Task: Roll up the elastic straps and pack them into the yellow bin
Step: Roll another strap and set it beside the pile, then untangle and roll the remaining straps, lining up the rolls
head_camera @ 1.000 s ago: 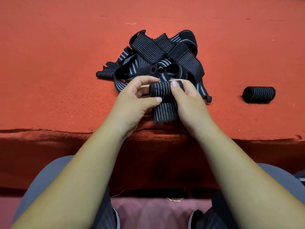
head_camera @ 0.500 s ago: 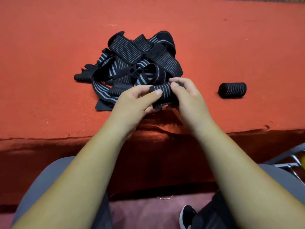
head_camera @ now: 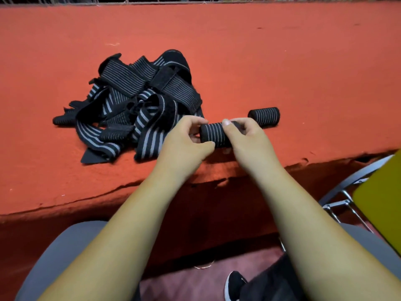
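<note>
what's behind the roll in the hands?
Behind and right of the rolled strap lies a finished roll on the red cloth. Left hand and right hand grip the strap; the right one hides its right end and the cloth beneath.

Red cloth surface (head_camera: pixel 282 61), metal frame (head_camera: pixel 336 204) beside it.
</note>
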`<state>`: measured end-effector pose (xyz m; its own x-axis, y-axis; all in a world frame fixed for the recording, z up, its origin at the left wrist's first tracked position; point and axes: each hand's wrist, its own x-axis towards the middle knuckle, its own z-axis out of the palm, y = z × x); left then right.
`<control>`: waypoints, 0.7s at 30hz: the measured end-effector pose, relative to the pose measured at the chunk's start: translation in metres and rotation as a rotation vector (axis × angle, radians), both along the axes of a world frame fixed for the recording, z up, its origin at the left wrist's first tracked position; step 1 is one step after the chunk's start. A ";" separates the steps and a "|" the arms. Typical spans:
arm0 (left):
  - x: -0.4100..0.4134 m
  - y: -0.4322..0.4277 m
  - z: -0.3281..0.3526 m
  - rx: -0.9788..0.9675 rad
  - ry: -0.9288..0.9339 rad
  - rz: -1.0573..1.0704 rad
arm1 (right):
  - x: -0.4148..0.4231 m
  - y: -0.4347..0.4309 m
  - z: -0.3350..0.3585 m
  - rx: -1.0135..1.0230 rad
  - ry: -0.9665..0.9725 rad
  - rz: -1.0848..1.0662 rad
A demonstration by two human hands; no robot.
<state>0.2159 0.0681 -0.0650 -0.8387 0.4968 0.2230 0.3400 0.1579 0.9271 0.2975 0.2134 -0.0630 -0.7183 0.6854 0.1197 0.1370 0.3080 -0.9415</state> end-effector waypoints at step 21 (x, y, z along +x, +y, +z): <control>0.015 0.155 -0.029 -0.071 0.030 -0.020 | 0.006 0.127 -0.014 0.061 -0.246 -0.420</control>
